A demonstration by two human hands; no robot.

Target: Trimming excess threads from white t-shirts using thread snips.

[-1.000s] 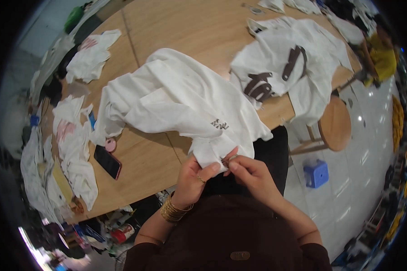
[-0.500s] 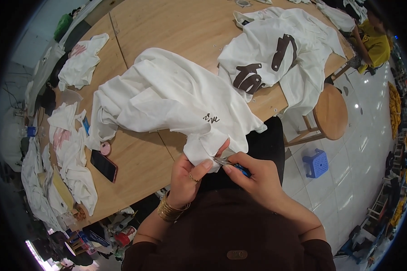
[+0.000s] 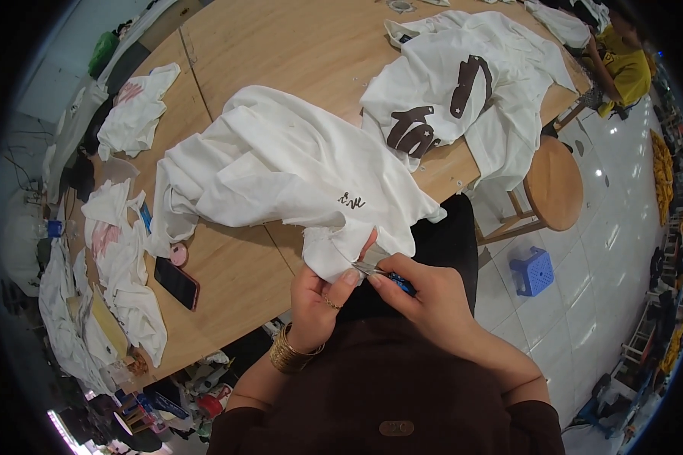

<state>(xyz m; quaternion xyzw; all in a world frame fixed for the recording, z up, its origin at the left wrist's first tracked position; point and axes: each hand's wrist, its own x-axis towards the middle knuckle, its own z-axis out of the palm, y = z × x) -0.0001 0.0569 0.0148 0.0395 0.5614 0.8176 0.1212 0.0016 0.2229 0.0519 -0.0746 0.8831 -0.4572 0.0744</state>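
A white shirt (image 3: 281,163) with small dark lettering lies across the table edge, and part of it hangs toward my lap. My left hand (image 3: 317,299) pinches a fold of it between thumb and fingers; rings and gold bangles show on that hand and wrist. My right hand (image 3: 417,284) is closed round thread snips (image 3: 404,283) with a blue handle. Their metal blades touch the cloth just beside my left thumb. The fingers of my left hand behind the cloth are mostly hidden.
Another white shirt (image 3: 440,91) with dark brown prints lies at the table's far right. A dark phone (image 3: 177,283), a pink round thing (image 3: 178,254) and white cloth pieces (image 3: 121,250) are on the left. Right of me stand a wooden stool (image 3: 554,186) and a blue plastic stool (image 3: 535,271). A person in yellow (image 3: 628,76) sits beyond.
Both hands and the snips hold nearly the same place, with the blades still at the pinched cloth. The held fold has shifted slightly. The whole view has moved a little.
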